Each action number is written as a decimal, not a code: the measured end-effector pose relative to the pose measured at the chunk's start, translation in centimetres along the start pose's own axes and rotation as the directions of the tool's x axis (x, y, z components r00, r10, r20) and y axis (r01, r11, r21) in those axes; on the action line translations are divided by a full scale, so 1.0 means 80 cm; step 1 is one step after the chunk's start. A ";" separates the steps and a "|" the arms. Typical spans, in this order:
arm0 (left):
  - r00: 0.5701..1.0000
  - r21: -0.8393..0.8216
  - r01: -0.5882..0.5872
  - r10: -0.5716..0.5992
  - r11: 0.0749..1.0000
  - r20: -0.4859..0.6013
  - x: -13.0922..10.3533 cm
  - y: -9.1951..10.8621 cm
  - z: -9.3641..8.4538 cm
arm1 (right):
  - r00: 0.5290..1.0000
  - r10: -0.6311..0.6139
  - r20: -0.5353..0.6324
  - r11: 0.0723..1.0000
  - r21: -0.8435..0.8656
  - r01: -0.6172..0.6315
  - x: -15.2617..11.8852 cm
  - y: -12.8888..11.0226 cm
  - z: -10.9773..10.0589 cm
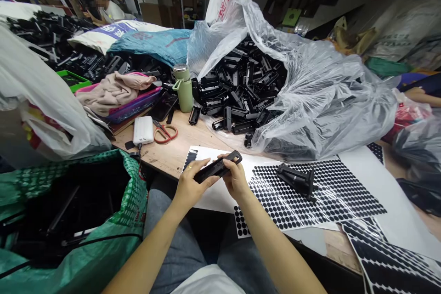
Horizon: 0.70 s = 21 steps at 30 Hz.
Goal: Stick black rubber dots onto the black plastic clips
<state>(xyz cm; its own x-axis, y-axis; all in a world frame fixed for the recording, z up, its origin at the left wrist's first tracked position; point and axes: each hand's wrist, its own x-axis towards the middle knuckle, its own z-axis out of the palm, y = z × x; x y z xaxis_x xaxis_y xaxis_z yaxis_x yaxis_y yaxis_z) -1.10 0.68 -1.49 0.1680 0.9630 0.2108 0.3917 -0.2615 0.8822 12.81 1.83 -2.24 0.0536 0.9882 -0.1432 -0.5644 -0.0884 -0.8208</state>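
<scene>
Between my two hands is a long black plastic part (pixel 212 171), tilted up to the right, with a textured strip and a hole at its far end. My left hand (pixel 191 181) grips its lower left end, thumb along the near side. Fingers of my right hand (pixel 237 177) close around the upper right end. Beneath lies a white backing sheet (pixel 213 200) with a few black stickers at its left corner. To the right, a sheet of round black stickers (pixel 275 206) carries another black plastic part (pixel 296 179), which neither hand touches.
A large clear plastic bag (pixel 320 87) spills black parts (pixel 241 87) onto the table. Left of it stand a green bottle (pixel 185 92), red-handled scissors (pixel 166 133) and a white power bank (pixel 143 129). A green bag (pixel 134 193) with black parts sits at my left. A person (pixel 112 9) is in the background.
</scene>
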 end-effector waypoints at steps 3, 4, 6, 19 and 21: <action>0.983 -0.096 0.154 -0.143 0.983 0.118 0.003 -0.002 -0.016 | 0.997 -0.069 0.026 0.997 0.046 0.068 0.009 0.012 0.027; 0.977 -0.107 0.178 -0.163 0.978 0.137 0.004 -0.004 -0.022 | 0.996 -0.073 0.043 0.995 0.071 0.070 0.012 0.016 0.036; 0.983 -0.076 0.164 -0.157 0.983 0.098 0.005 -0.010 -0.037 | 0.993 -0.068 0.100 0.988 0.142 0.054 0.019 0.020 0.051; 0.987 0.024 -0.115 0.117 0.993 -0.110 0.011 -0.019 -0.008 | 0.993 0.052 -0.109 0.925 0.381 -0.007 0.026 0.036 0.035; 0.986 0.032 -0.118 0.121 0.992 -0.112 0.012 -0.016 0.001 | 0.990 0.021 -0.141 0.915 0.401 0.037 0.024 0.039 0.033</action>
<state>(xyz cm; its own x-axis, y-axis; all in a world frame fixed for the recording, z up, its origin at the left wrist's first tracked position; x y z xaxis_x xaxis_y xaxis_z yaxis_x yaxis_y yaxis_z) -1.34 1.96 -2.42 0.1123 0.9255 0.3617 0.3982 -0.3754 0.8369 9.00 3.80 -3.61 0.1571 0.9587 -0.2370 -0.8447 0.0061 -0.5351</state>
